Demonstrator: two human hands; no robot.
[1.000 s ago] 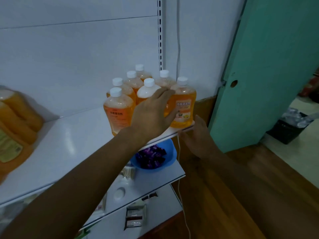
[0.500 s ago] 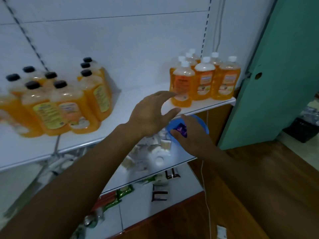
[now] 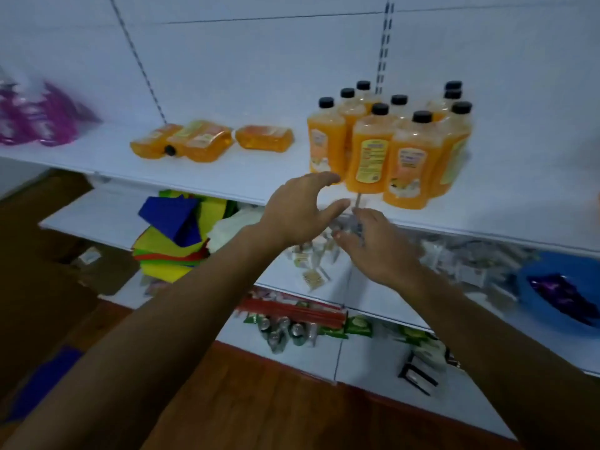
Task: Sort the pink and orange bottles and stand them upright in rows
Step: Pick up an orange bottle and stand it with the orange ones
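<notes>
Both grips released, left hand (image 3: 293,213) and right hand (image 3: 376,246) before upright orange bottles (image 3: 386,147); toppled bottles (image 3: 207,139) leftward on shelf (image 3: 253,172).

I see my two forearms bare to the frame edge, left hand (image 3: 293,211) and right hand (image 3: 378,250) ungloved, without rings.

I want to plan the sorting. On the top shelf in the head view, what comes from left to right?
pink bottles → orange bottles lying flat → upright orange bottles with black caps
</notes>
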